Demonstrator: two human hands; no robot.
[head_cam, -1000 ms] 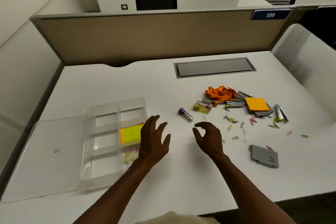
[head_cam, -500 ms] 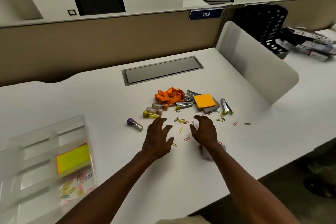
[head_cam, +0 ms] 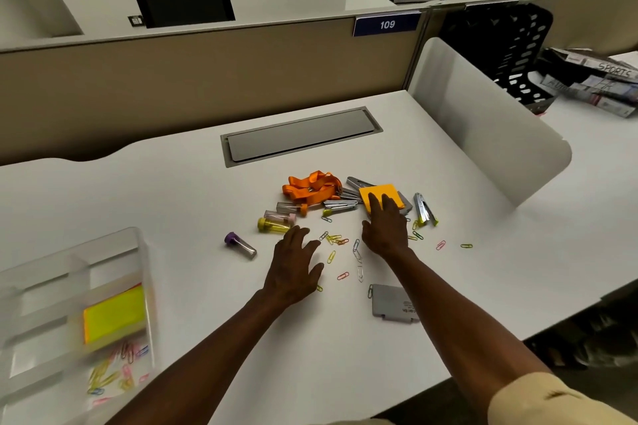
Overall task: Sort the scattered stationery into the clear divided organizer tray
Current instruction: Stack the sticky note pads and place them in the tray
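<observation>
Orange sticky pad (head_cam: 379,196) lies mid-table toward the far edge, directly under my right hand (head_cam: 386,228), whose flat, released fingers (head_cam: 374,205) touch it; my left hand (head_cam: 293,266) hovers spread, farther off.

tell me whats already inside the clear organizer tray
The clear organizer tray holds a yellow sticky note pad in one compartment and loose coloured paper clips in the nearer one. Other compartments look empty, but the picture's left edge crops the tray.
</observation>
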